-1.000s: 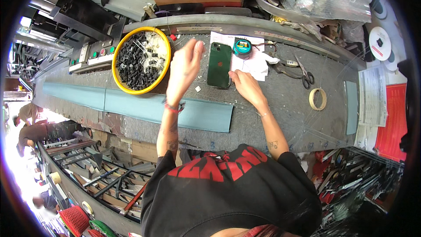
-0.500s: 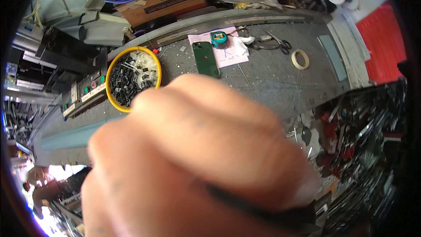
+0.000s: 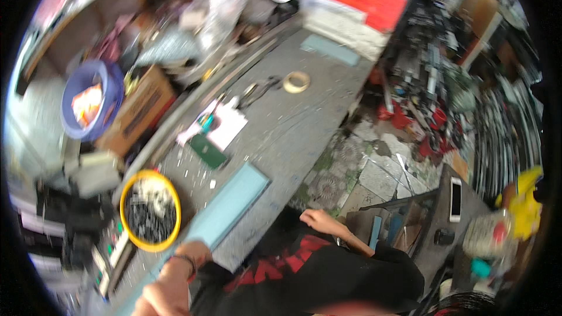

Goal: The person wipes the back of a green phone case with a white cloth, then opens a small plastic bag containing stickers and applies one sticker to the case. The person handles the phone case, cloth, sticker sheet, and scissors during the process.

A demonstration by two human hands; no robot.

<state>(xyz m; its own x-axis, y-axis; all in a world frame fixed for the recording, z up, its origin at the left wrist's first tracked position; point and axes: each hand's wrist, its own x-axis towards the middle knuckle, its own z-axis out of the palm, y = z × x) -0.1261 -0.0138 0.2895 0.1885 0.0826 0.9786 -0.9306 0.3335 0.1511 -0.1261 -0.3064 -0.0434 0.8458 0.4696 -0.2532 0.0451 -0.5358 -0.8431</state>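
Note:
My left hand [image 3: 163, 296], with a dark band at the wrist, is at the lower left edge. Its blurred fingers look curled in, and what they hold, if anything, is hidden. Right beside it runs a long blue-grey strip [image 3: 237, 193] lying along the grey workbench [image 3: 293, 117]. My right hand [image 3: 319, 221] hovers in front of my dark shirt, beyond the bench's near edge. Its fingers are loosely curled, with nothing visible in them. A yellow-rimmed basket [image 3: 177, 216] of small black and whitish parts stands just left of the strip.
Farther along the bench lie a green phone [image 3: 208, 152], pink paper [image 3: 231, 129], scissors [image 3: 263, 89] and a tape roll [image 3: 297, 82]. A cardboard box [image 3: 140, 108] and purple basin [image 3: 70, 102] stand behind. At right, a white phone [image 3: 455, 199] rests on a dark surface, below stacked metal profiles [image 3: 497, 129].
The view has swung right and tilted, bringing the floor, my body and the right-hand shelves into sight. The large hand that filled the foreground has moved away; both hands now hang lower.

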